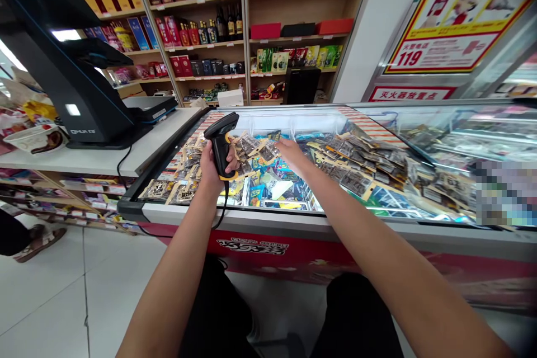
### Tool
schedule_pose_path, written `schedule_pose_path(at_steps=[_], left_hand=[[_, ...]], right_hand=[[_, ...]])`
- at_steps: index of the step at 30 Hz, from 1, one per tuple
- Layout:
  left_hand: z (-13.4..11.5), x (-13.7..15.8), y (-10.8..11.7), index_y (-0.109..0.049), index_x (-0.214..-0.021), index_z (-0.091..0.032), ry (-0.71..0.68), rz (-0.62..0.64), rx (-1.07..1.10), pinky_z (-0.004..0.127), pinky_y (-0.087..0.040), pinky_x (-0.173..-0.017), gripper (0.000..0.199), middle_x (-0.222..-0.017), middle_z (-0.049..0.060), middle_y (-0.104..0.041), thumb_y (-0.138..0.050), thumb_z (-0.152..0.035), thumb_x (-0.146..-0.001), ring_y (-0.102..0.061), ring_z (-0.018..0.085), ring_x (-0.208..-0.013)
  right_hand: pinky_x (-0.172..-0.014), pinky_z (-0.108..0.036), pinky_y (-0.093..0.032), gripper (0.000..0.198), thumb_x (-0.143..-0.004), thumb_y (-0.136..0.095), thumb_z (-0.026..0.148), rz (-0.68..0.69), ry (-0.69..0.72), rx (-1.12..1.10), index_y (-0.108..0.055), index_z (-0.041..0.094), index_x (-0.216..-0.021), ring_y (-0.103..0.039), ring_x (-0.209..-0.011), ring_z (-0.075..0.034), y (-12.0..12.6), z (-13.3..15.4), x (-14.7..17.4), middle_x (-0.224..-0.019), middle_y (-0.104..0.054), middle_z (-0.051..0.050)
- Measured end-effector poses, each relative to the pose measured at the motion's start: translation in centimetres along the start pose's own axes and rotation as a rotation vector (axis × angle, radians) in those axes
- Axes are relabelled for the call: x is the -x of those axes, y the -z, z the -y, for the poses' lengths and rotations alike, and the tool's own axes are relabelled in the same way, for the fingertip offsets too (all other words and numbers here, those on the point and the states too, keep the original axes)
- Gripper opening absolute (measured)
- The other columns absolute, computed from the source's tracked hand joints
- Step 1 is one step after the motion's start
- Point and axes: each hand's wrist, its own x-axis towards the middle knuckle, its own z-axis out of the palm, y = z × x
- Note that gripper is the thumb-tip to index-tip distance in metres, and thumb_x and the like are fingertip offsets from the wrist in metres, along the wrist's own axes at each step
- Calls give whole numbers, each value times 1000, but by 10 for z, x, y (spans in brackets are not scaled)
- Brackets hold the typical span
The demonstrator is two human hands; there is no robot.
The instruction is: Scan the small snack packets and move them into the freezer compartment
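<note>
My left hand [212, 165] is wrapped round the handle of a black barcode scanner [220, 142] with yellow trim. Its cable hangs down in front of the freezer chest [176, 213]. Further right, my right hand [289, 152] reaches over the chest, fingers closed at the edge of a small snack packet [268, 151] with a dark, see-through window. Similar brown-edged packets [188, 187] lie in piles on the left, and more packets [369, 159] are heaped on the right. Between my arms, colourful ice-cream wrappers [277, 187] show inside the chest.
A black checkout machine [84, 84] stands on the white counter [96, 156] at left, near a white bowl [37, 137]. Shelves [201, 45] of boxes and bottles rise behind the chest. A person's foot [39, 240] shows on the tiled floor at far left.
</note>
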Motion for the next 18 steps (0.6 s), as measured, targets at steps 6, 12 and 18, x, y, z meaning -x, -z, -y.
schedule_pose_path(at_steps=[6,12,18], left_hand=[[1,-1,-2,-66,-97,-19,36,-22,-50,23,-44,-49,56,-60,-5,-46,-39,-68,-105,-36,6,-36],[0,1,-5,-65,-96,-20,73,-49,-83,23,-42,-47,55,-59,-5,-47,-44,-70,-103,-36,5,-35],[1,0,-4,-63,-92,-20,65,-38,-105,24,-43,-47,54,-59,-6,-48,-45,-70,-102,-35,5,-34]], right_hand=[[-127,-60,-35,61,-84,-80,60,192,14,160,-75,27,-136,-50,-150,-45,4,3,18,-157,-62,-12],[-127,-62,-35,75,-89,-71,70,325,116,323,-62,31,-153,-44,-154,-46,3,5,30,-153,-66,-10],[-123,-61,-37,62,-98,-63,47,87,275,613,-59,20,-153,-48,-148,-45,29,21,30,-152,-63,-19]])
